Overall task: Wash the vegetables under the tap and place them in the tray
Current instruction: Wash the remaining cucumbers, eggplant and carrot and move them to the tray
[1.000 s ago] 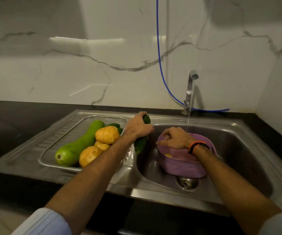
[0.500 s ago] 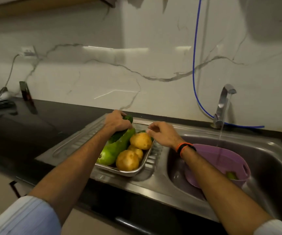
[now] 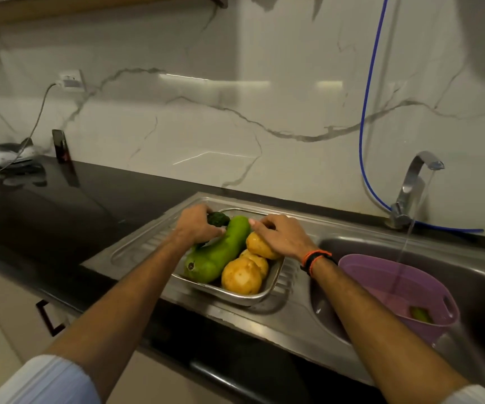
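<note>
Head view. Steel rectangular tray (image 3: 273, 282) sits on the ribbed draining board of the sink, presumably so rinse water runs off. In it: long pale-green gourd (image 3: 216, 253) lying lengthwise, three yellow-brown potatoes (image 3: 242, 276) packed against its right side.

Left hand (image 3: 195, 227) has its fingers curled round a dark green cucumber (image 3: 217, 219), lowering it along the gourd's left flank at the tray's far end (likely the only gap available). Right hand (image 3: 282, 235) rests on the far potato with fingers extended and relaxed, gripping nothing; judged to be steadying the pile.

Curved metal tap (image 3: 413, 182) is running into the purple plastic basket (image 3: 360, 266) in the sink bowl; one small green vegetable (image 3: 420, 314) lies inside, apparently unwashed as yet.
</note>
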